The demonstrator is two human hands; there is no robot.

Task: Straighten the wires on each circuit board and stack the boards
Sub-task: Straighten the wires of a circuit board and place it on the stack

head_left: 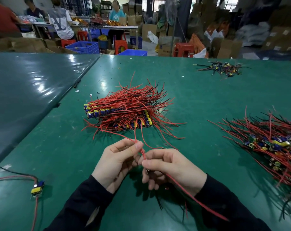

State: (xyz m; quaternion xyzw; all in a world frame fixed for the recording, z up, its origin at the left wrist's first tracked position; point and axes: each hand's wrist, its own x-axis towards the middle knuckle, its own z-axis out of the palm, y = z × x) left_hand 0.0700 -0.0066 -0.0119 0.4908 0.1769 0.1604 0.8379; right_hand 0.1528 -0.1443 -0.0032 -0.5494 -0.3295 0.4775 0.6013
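up close, both hands pinching red wires [142, 152] together, left hand [115, 161], right hand [172, 169], stacked boards [124, 112] beyond

Two bare hands, left hand [115, 164] and right hand [171, 169], no rings or gloves. Long dark, near-black sleeves [84, 202] reaching both wrists, plain fabric, snug cuffs, no visible markings.

Red-wired boards [124, 112] lie stacked mid-table, a loose heap [273, 147] at right.
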